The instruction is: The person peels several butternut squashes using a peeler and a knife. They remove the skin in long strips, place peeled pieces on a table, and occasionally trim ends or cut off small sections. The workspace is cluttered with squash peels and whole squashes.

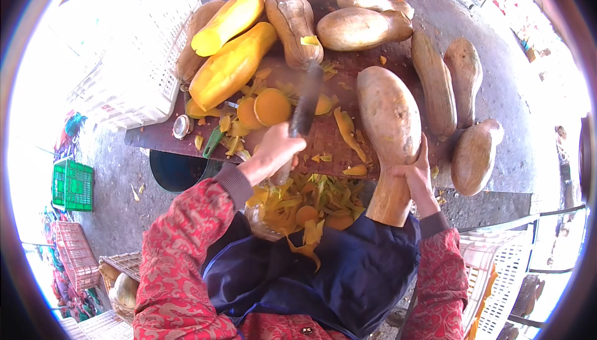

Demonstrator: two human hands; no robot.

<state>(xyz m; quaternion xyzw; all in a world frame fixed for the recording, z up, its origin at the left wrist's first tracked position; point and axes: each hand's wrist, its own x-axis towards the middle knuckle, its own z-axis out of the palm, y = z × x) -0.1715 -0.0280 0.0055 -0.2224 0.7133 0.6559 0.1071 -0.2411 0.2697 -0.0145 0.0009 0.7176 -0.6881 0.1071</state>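
My left hand (275, 151) is closed around a long knife (308, 99), which is blurred and points away from me over the table. My right hand (416, 172) grips the narrow neck of a tan, unpeeled squash (391, 111). The bulb of this squash rests towards the table, and its flat cut end (387, 218) hangs over the near edge by my dark blue apron (317, 279). Round orange slices (272, 107) and strips of peel (347, 132) lie beyond my left hand. A green-handled peeler (213, 142) sits left of that hand, partly covered by scraps.
Two peeled yellow squashes (235, 67) lie at the back left of the red table (322, 153). Several unpeeled squashes (364, 29) line its back and right. Below the front edge is a heap of peelings (308, 200). White plastic crates (154, 55) stand left and right.
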